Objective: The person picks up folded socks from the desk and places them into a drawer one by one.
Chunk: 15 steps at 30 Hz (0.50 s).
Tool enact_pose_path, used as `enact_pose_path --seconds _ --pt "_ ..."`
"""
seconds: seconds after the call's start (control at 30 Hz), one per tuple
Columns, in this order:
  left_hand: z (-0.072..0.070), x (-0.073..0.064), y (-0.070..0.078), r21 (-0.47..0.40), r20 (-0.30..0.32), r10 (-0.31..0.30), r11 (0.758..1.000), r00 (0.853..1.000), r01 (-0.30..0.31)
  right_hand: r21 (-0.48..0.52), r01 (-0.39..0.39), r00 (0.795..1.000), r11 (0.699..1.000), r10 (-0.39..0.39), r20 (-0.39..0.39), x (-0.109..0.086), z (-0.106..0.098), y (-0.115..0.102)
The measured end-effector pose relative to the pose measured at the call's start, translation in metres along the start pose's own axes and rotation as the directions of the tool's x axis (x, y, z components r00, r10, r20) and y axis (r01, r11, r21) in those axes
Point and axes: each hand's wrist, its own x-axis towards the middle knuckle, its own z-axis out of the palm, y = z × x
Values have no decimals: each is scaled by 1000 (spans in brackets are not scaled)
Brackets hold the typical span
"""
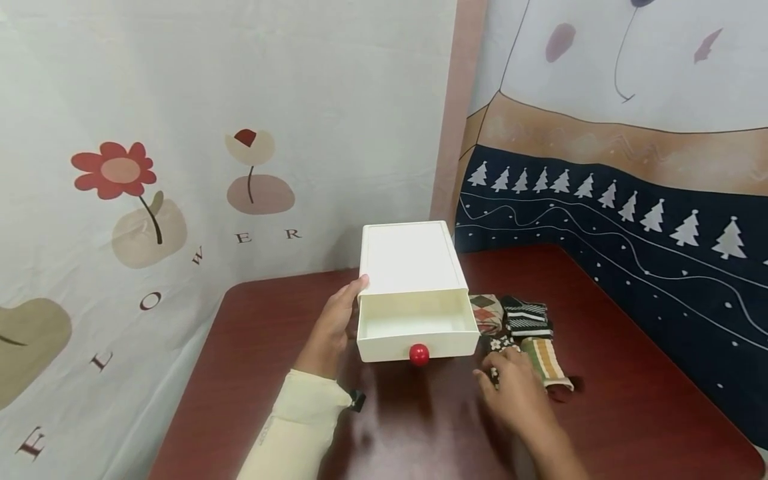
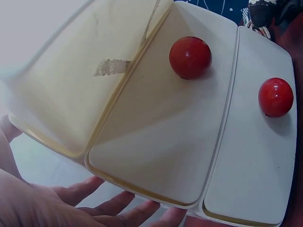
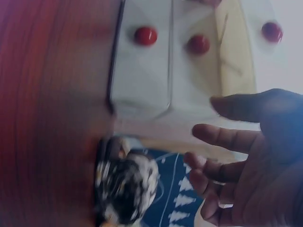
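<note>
A white drawer cabinet (image 1: pixel 411 260) has its top drawer (image 1: pixel 384 348) pulled out, with a red round knob (image 1: pixel 419 355) on the front. The inside of that drawer shows bare. Below it, two closed drawers (image 2: pixel 151 127) with red knobs appear in the left wrist view. My left hand (image 1: pixel 329 330) rests along the cabinet's left side, fingers extended, thumb near the top edge. To the right of the drawer, my right hand (image 1: pixel 515 393) is over the near socks, fingers loosely bent and holding nothing. A black sock with white flowers (image 1: pixel 503 343) lies just beyond its fingertips.
Beside the cabinet on the red-brown table (image 1: pixel 270 333) lie a diamond-patterned sock (image 1: pixel 487 315), a black-and-white striped sock (image 1: pixel 528 319) and a green, orange and white striped sock (image 1: pixel 547 360). Printed cloths (image 1: pixel 360 120) hang behind the table and along its right side.
</note>
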Motion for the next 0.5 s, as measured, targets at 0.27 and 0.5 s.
enact_pose_path --seconds 0.27,0.5 --pt "-1 0 -1 -5 8 -20 1000 1000 20 -3 -194 970 981 192 147 15 -3 32" --pt "-1 -1 -1 12 11 -14 1000 1000 14 -22 -221 950 975 220 223 26 -7 46"
